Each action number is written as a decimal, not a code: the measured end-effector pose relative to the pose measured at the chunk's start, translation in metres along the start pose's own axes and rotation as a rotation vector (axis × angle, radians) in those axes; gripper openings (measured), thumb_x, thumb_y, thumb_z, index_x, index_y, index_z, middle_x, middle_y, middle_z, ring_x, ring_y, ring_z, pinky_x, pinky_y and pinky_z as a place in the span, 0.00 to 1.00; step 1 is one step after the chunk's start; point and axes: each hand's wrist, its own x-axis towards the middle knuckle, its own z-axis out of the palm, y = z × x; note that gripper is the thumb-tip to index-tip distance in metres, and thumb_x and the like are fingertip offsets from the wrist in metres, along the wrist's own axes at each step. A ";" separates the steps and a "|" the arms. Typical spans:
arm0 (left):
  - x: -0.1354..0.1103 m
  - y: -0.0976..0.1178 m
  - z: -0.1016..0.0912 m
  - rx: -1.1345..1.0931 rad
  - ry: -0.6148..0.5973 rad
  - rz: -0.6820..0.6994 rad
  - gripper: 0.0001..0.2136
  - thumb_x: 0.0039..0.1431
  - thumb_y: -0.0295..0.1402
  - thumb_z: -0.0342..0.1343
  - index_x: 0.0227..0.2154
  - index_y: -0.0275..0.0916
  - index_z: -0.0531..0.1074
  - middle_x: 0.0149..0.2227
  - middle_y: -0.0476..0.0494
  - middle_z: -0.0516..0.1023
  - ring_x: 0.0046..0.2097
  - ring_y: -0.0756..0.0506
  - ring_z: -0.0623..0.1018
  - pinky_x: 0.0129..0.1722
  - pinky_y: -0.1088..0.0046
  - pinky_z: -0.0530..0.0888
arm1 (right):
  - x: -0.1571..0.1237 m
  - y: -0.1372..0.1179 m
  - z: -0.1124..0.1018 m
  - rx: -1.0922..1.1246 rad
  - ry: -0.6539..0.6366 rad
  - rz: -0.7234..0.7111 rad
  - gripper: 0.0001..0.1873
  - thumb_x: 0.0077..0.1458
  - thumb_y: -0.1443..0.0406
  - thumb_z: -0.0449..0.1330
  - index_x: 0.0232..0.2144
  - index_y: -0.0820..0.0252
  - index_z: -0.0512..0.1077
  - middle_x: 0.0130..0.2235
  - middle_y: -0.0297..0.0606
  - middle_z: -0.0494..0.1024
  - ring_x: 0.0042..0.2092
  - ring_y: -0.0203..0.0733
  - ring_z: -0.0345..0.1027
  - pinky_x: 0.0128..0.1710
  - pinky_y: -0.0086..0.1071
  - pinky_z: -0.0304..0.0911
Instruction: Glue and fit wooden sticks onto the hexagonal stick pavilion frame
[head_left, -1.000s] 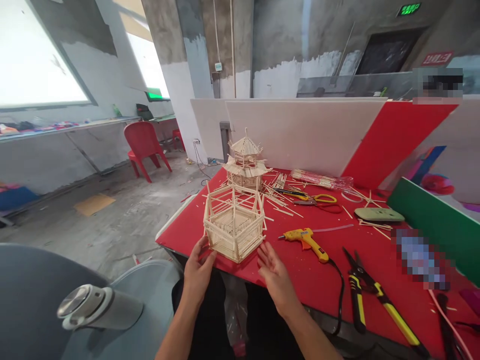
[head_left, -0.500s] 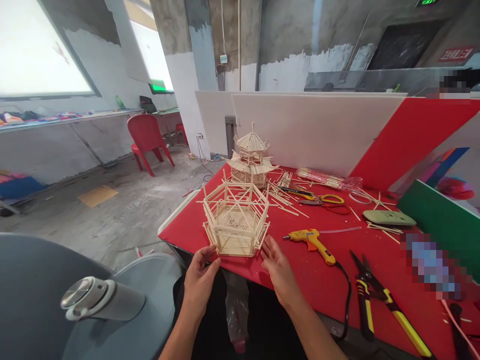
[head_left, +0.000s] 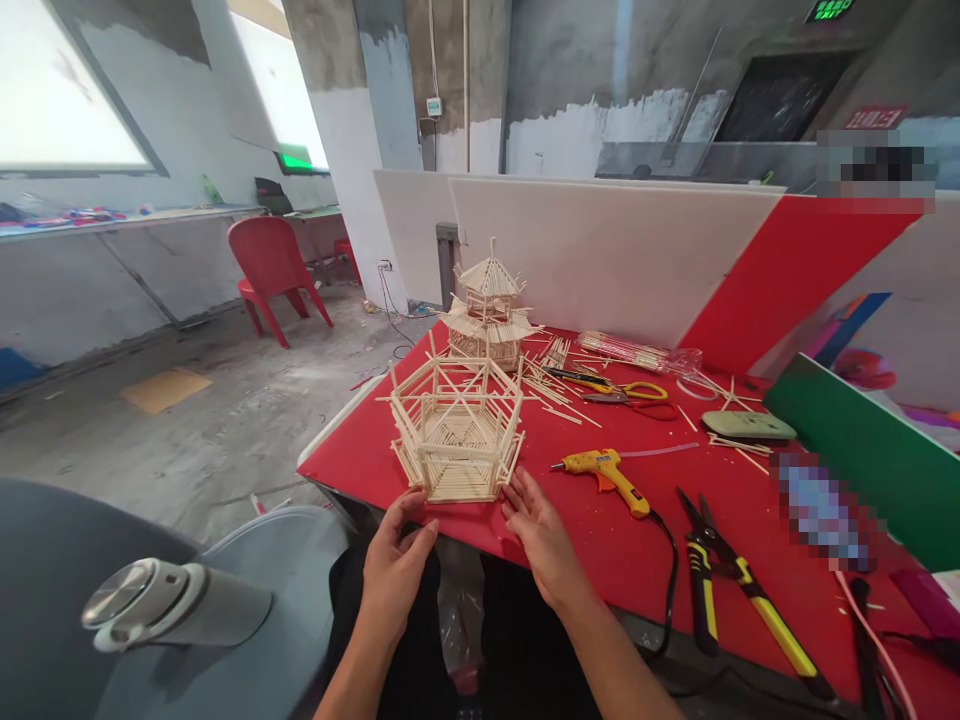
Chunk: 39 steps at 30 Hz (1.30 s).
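Note:
A hexagonal frame of thin wooden sticks [head_left: 459,440] stands upright at the near edge of the red table. My left hand [head_left: 399,548] is by its lower left corner, fingers apart and curved toward the base. On the other side, my right hand [head_left: 541,535] has its fingers spread beside the lower right corner. Fingertips of both hands are at or very near the base; whether they touch it I cannot tell. Just behind the frame rises a tiered pagoda model [head_left: 491,310] made of the same sticks, its lower part partly hidden.
A yellow glue gun [head_left: 609,478] and large yellow-black shears [head_left: 739,580] lie on the right of the red table [head_left: 555,590]. Farther back are scissors [head_left: 637,395], loose sticks and a green case [head_left: 750,426]. At left, a steel bottle [head_left: 180,605] lies on a grey chair [head_left: 289,640].
The whole view has shifted a little, so everything appears slightly farther left. My hands stay beside the stick frame in nearly the same pose.

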 end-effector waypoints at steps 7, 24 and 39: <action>0.000 -0.002 0.002 0.022 0.012 0.016 0.23 0.42 0.41 0.68 0.43 0.39 0.77 0.57 0.36 0.75 0.56 0.37 0.75 0.48 0.68 0.75 | -0.005 0.000 -0.008 -0.034 -0.031 -0.017 0.44 0.40 0.67 0.60 0.63 0.54 0.62 0.69 0.43 0.59 0.68 0.48 0.55 0.67 0.44 0.53; -0.007 -0.006 -0.001 -0.014 -0.009 0.040 0.18 0.44 0.38 0.68 0.39 0.38 0.80 0.54 0.36 0.78 0.58 0.34 0.74 0.50 0.65 0.75 | -0.011 0.017 -0.020 -0.123 -0.053 -0.022 0.39 0.41 0.67 0.61 0.59 0.53 0.66 0.63 0.45 0.69 0.64 0.51 0.63 0.64 0.50 0.57; 0.000 -0.014 -0.010 0.060 -0.032 0.083 0.19 0.43 0.44 0.68 0.38 0.40 0.82 0.55 0.34 0.77 0.57 0.31 0.75 0.46 0.64 0.79 | 0.000 0.047 -0.024 -0.293 -0.022 -0.198 0.35 0.47 0.68 0.58 0.60 0.55 0.67 0.59 0.47 0.74 0.58 0.51 0.70 0.58 0.46 0.66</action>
